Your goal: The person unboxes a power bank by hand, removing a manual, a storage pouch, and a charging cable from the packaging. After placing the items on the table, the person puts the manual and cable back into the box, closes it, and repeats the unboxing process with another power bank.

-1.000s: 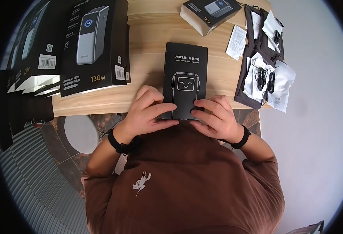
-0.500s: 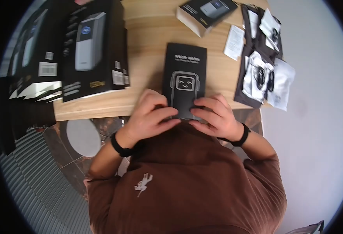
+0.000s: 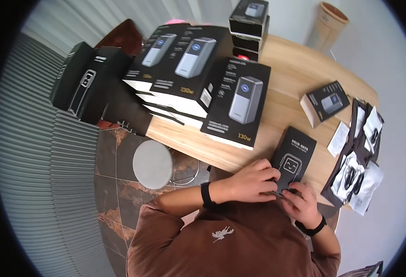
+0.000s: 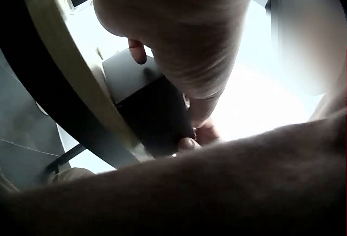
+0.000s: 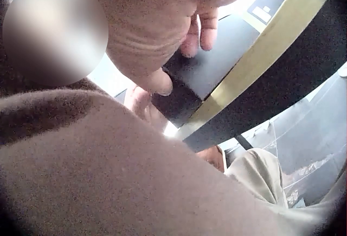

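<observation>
A black box (image 3: 296, 156) with a smiling face printed on it lies at the table's front edge. My left hand (image 3: 254, 181) holds its near left corner, thumb at the near end and curled fingers on the top and side. On the near right corner is my right hand (image 3: 302, 203), fingertips on the top and thumb at the near end. The left wrist view shows the box's dark end (image 4: 154, 114) beside the fingers. In the right wrist view two fingers lie on the box's top (image 5: 217, 51) and the thumb (image 5: 162, 82) presses its end.
Large black boxes (image 3: 240, 104) stand left on the table (image 3: 184, 138), with smaller ones (image 3: 249, 18) stacked behind. At right are a small box (image 3: 325, 102), a paper leaflet (image 3: 338, 138) and dark pouches with bagged cables (image 3: 350, 177). A round stool (image 3: 152, 164) is below left.
The head view has swung left and tilted, bringing more boxes, the stool and a pot into sight. Both hands remain at the near end of the black box.
</observation>
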